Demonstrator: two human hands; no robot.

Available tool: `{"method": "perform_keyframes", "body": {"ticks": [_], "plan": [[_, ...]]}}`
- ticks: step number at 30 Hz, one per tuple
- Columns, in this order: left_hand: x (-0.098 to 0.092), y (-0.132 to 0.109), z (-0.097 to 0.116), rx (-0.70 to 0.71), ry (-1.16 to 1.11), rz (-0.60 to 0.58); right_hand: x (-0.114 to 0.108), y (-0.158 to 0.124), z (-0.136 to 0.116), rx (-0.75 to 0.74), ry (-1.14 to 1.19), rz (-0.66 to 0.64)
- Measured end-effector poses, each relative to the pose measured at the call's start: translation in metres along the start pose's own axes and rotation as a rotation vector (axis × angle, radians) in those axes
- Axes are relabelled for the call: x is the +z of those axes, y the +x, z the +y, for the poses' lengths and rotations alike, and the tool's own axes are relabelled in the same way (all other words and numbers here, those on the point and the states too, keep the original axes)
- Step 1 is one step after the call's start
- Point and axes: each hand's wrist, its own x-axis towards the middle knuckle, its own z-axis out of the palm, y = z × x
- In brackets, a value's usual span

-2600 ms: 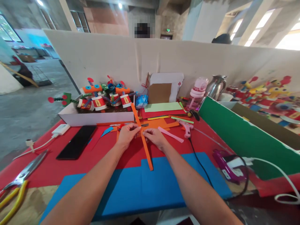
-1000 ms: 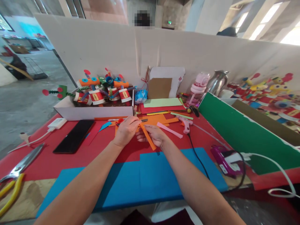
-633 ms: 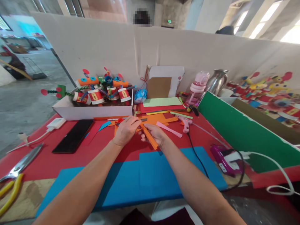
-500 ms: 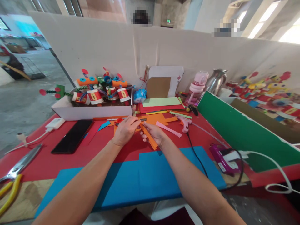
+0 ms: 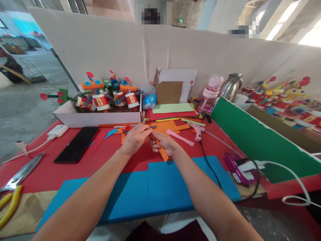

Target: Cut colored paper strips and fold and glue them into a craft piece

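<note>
Between my hands is an orange paper strip (image 5: 163, 153), its loose end pointing down toward me. My right hand (image 5: 164, 143) is closed around the strip's middle. The fingers of my left hand (image 5: 135, 136) pinch at its far end, which they partly hide. Just behind my left hand lie scissors with red handles (image 5: 127, 128), partly covered. Orange paper sheets (image 5: 163, 128) lie on the red tabletop past my hands. A pink paper strip (image 5: 180, 137) and a pink glue gun (image 5: 198, 131) rest to the right of my right hand.
A black phone (image 5: 76, 145) and large yellow-handled shears (image 5: 17, 187) lie at left. Blue sheets (image 5: 130, 190) cover the front edge. A white box (image 5: 97, 119) of paper-cup figures stands behind. On the right are a green box (image 5: 255, 144), a purple power block (image 5: 239, 170) and cables.
The orange strip has turned slightly in my hands and looks narrower. My hands stay close together at nearly the same spot. The camera view has shifted a little.
</note>
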Motion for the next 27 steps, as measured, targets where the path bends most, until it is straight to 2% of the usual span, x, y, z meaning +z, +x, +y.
{"method": "perform_keyframes", "body": {"ticks": [3, 5, 9, 11, 13, 16, 20, 27], "plan": [[0.001, -0.002, -0.002, -0.074, -0.124, -0.004, -0.001, -0.001, -0.001, -0.015, -0.024, -0.003], [0.003, -0.003, -0.004, -0.194, -0.229, 0.020, -0.003, -0.001, -0.002, -0.054, -0.041, 0.016], [0.005, -0.004, -0.012, -0.610, -0.452, 0.052, -0.006, -0.001, -0.003, -0.153, -0.076, 0.058], [0.006, -0.003, -0.013, -0.820, -0.644, 0.046, -0.006, -0.002, -0.003, -0.148, -0.092, 0.047], [0.005, -0.001, -0.011, -0.954, -0.844, 0.027, -0.005, -0.003, -0.003, -0.115, -0.128, 0.045], [0.002, 0.004, -0.005, -0.988, -1.005, -0.071, -0.002, -0.003, -0.003, -0.064, -0.226, 0.091], [-0.003, 0.007, -0.002, -0.958, -1.043, -0.197, -0.001, -0.002, -0.001, -0.030, -0.330, 0.114], [0.000, 0.004, -0.006, -0.995, -1.016, -0.157, -0.004, -0.001, 0.000, -0.052, -0.429, 0.088]]}}
